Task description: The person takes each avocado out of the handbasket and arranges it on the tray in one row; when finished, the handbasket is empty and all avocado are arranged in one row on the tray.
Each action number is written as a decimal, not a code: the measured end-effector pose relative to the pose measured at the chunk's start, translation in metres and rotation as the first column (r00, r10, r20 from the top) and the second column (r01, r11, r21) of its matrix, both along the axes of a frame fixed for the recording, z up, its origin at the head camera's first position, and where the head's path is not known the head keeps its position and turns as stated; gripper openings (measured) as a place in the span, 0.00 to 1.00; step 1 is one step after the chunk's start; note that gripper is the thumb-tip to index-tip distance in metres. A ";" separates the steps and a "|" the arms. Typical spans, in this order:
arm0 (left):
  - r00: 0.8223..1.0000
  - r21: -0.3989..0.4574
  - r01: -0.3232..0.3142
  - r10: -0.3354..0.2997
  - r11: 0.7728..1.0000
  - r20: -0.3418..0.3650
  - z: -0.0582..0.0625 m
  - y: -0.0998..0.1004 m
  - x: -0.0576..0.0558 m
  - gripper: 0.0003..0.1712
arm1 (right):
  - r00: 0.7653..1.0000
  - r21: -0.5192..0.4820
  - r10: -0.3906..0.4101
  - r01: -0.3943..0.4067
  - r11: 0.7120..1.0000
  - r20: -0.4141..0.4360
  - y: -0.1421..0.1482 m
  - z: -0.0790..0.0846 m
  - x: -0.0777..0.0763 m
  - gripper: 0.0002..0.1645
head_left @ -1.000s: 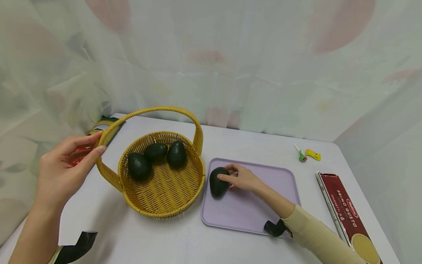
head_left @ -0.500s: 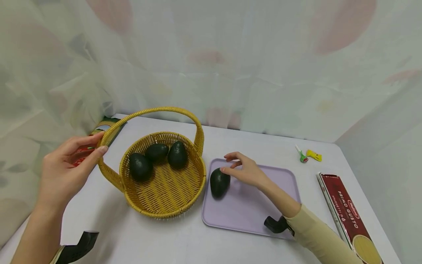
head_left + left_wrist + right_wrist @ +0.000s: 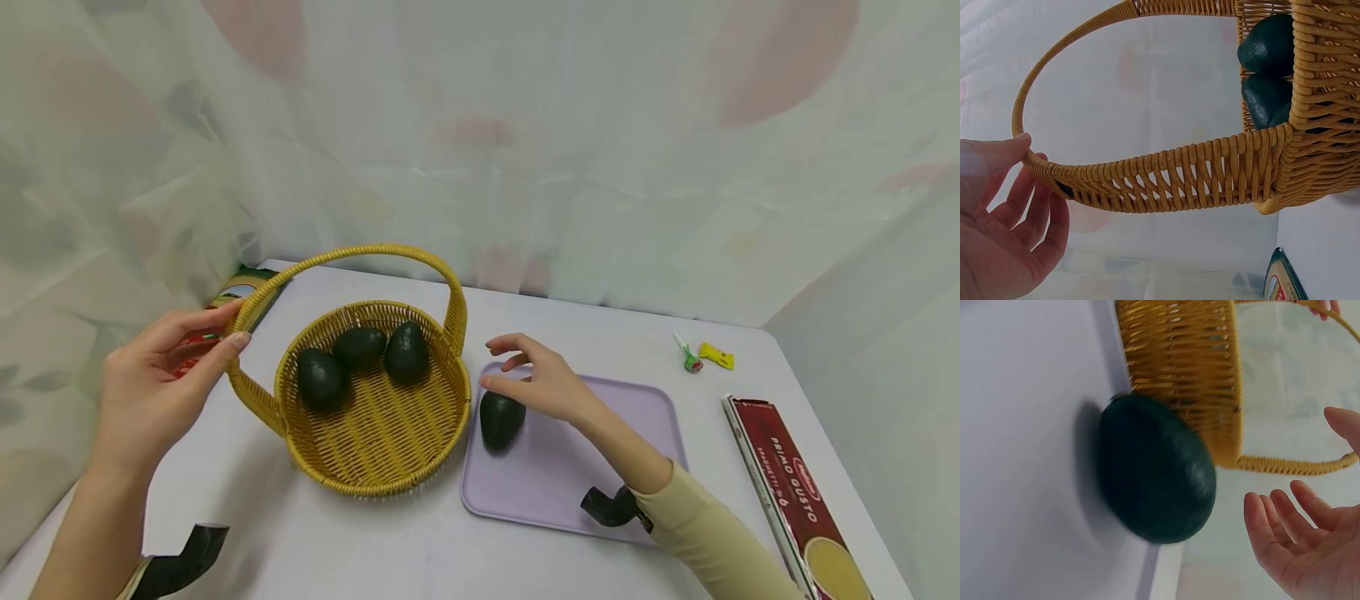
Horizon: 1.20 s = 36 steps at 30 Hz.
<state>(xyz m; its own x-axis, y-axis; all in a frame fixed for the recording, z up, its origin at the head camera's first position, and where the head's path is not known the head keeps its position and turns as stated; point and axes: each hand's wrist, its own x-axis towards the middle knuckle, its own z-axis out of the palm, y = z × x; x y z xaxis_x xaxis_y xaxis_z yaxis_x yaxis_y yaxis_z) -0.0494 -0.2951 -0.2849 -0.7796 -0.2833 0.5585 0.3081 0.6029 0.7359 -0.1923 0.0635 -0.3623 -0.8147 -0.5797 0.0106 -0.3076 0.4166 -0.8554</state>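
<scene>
My left hand (image 3: 161, 367) pinches the handle (image 3: 1147, 178) of a yellow wicker basket (image 3: 375, 479) between thumb and fingers. Inside the basket, three dark green avocados (image 3: 322, 381) lie toward the back and left. Another avocado (image 3: 502, 423) rests on the left part of a lilac tray (image 3: 555, 492). My right hand (image 3: 542, 379) hovers just above that avocado, fingers loosely bent and apart, holding nothing. In the right wrist view, a gap shows between the fingers (image 3: 1263, 519) and the avocado (image 3: 1157, 469).
Right of the tray lie a red spaghetti box (image 3: 795, 492), a green lollipop (image 3: 690, 360) and a small yellow wrapped candy (image 3: 716, 356). Behind my left hand is a green and red packet (image 3: 242, 287). A patterned curtain (image 3: 525, 167) hangs along the table's back edge.
My right hand has let go of the avocado on the tray, lifted off it and shifted slightly left above it. The left hand stays on the basket handle.
</scene>
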 end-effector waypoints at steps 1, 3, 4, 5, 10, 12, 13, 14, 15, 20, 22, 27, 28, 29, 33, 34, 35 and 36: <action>1.000 -0.003 -0.002 0.002 1.000 0.000 0.000 0.000 0.000 0.20 | 1.000 -0.007 0.010 -0.010 1.000 0.006 -0.003 0.002 0.001 0.29; 1.000 -0.002 0.001 -0.001 1.000 -0.004 0.000 0.000 0.000 0.20 | 0.999 -0.021 0.032 -0.032 0.999 0.018 -0.008 0.004 0.003 0.29; 1.000 -0.001 0.002 -0.002 1.000 -0.005 0.000 0.000 0.000 0.20 | 0.999 -0.027 0.044 -0.043 0.999 0.023 -0.011 0.006 0.004 0.30; 1.000 -0.001 0.002 -0.002 1.000 -0.005 0.000 0.000 0.000 0.20 | 0.998 -0.037 0.056 -0.055 0.998 0.029 -0.014 0.007 0.005 0.30; 1.000 0.000 0.002 -0.002 1.000 -0.006 0.000 0.000 0.000 0.20 | 0.991 -0.067 0.128 -0.125 0.990 0.039 -0.029 0.011 0.011 0.32; 1.000 0.002 0.001 -0.001 1.000 -0.006 0.000 0.000 0.001 0.20 | 0.987 -0.071 0.158 -0.156 0.985 0.030 -0.035 0.012 0.013 0.32; 1.000 0.002 0.001 -0.001 1.000 -0.007 0.000 0.000 0.001 0.20 | 0.985 -0.073 0.171 -0.169 0.983 0.021 -0.038 0.012 0.013 0.31; 1.000 0.000 0.000 0.000 1.000 -0.007 0.000 0.000 0.001 0.20 | 0.983 -0.074 0.183 -0.181 0.981 0.017 -0.041 0.012 0.014 0.30; 1.000 -0.001 0.000 0.000 1.000 -0.007 0.000 0.000 0.001 0.20 | 0.981 -0.074 0.192 -0.191 0.979 0.010 -0.044 0.012 0.014 0.30; 1.000 -0.003 0.000 0.000 1.000 -0.003 0.001 0.001 0.001 0.21 | 0.973 -0.090 0.232 -0.232 0.969 -0.015 -0.059 0.011 0.015 0.29; 1.000 -0.002 0.001 -0.001 1.000 -0.001 0.001 0.001 0.001 0.20 | 0.967 -0.099 0.254 -0.255 0.962 -0.015 -0.064 0.012 0.014 0.30; 1.000 -0.005 -0.001 0.001 1.000 0.008 0.002 0.001 0.001 0.21 | 0.948 -0.087 0.319 -0.319 0.944 -0.011 -0.077 0.013 0.011 0.32; 1.000 -0.004 -0.001 0.001 1.000 0.010 0.002 0.001 0.001 0.21 | 0.943 -0.079 0.331 -0.331 0.940 -0.012 -0.080 0.014 0.010 0.32; 1.000 -0.006 -0.001 0.001 1.000 0.012 0.002 0.001 0.001 0.20 | 0.940 -0.071 0.342 -0.342 0.937 -0.013 -0.083 0.014 0.009 0.32; 1.000 -0.004 0.000 0.000 1.000 0.016 0.002 0.001 0.001 0.21 | 0.927 -0.032 0.374 -0.374 0.927 -0.023 -0.093 0.018 0.007 0.33; 1.000 -0.004 0.000 0.000 1.000 0.016 0.002 0.000 0.001 0.21 | 0.925 -0.020 0.380 -0.380 0.925 -0.024 -0.096 0.019 0.006 0.33; 1.000 -0.006 -0.001 0.002 1.000 0.016 0.002 0.000 0.001 0.21 | 0.921 -0.010 0.389 -0.389 0.921 -0.025 -0.098 0.020 0.005 0.33; 1.000 -0.008 -0.004 0.004 1.000 0.015 0.002 0.000 0.002 0.21 | 0.915 0.001 0.401 -0.401 0.916 -0.031 -0.101 0.021 0.004 0.34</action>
<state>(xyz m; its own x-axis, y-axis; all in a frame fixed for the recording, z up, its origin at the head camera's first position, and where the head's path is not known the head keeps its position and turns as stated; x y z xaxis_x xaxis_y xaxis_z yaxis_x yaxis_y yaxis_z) -0.0479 -0.2947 -0.2831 -0.7871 -0.2817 0.5488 0.2944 0.6103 0.7355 -0.1882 -0.0374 -0.3412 -0.5129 -0.8577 0.0352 -0.4737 0.2486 -0.8449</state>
